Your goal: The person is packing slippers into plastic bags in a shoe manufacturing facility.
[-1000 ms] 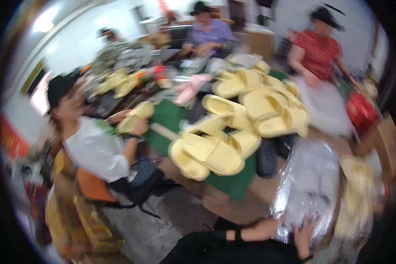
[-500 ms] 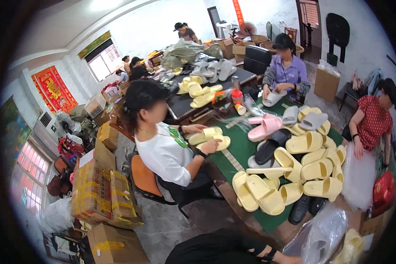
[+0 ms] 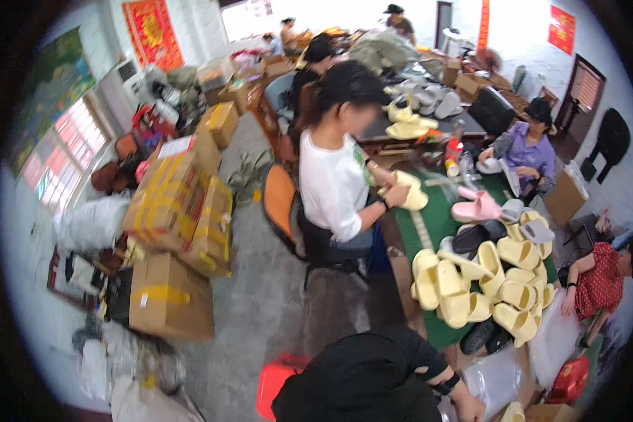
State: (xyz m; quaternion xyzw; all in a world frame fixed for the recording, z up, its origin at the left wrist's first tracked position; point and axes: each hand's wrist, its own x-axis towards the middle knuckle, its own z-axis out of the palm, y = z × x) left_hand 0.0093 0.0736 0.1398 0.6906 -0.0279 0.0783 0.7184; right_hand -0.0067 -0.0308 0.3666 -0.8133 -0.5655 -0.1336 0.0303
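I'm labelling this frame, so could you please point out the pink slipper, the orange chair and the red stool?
pink slipper (image 3: 476, 208), head view, on its upper strap.
orange chair (image 3: 280, 199), head view, on its backrest.
red stool (image 3: 272, 385), head view, on its top.

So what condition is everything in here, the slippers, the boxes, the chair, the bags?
Yellow slippers: loose, heaped on the green table.
Pink slipper: lying apart from the heap.
Dark slippers: at the table's near edge.
Slipper pair: held by a seated co-worker in white.
Cardboard boxes: shut, taped, stacked.
Orange chair: occupied.
Clear plastic bags: crumpled, seemingly empty.
Person's right arm: reaching down; the hand is hidden.
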